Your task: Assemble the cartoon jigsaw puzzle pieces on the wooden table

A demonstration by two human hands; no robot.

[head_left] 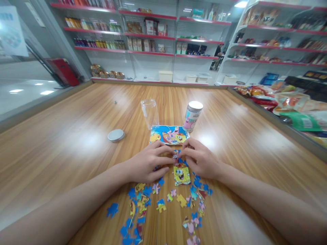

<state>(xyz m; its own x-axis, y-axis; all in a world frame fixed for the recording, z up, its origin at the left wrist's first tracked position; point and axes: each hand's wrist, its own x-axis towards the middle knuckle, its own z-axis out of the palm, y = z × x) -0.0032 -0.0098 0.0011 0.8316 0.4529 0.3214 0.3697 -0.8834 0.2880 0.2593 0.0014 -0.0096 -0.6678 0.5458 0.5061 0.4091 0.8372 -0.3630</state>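
A partly joined jigsaw puzzle (pixel 182 175) with a yellow cartoon face lies on the wooden table between my hands. My left hand (pixel 150 161) rests flat with fingers spread, its fingertips touching small puzzle pieces (pixel 175 156) at the top of the joined part. From the other side, my right hand (pixel 200 158) has its fingers bent and drawn together on a piece there; its thumb is mostly hidden. Just beyond lies the picture sheet (pixel 168 135), showing cartoon figures on blue. Loose puzzle pieces (pixel 139 200) are scattered nearer me, a few partly under my left hand.
Behind the sheet stand a clear empty jar (pixel 150 114) and a labelled can (pixel 192 116) with a silver top. A round metal lid (pixel 116 135) lies to the left. Packaged snacks (pixel 293 102) fill the right side. Stocked shelves (pixel 150 35) line the back; a distant person (pixel 218 54) stands there.
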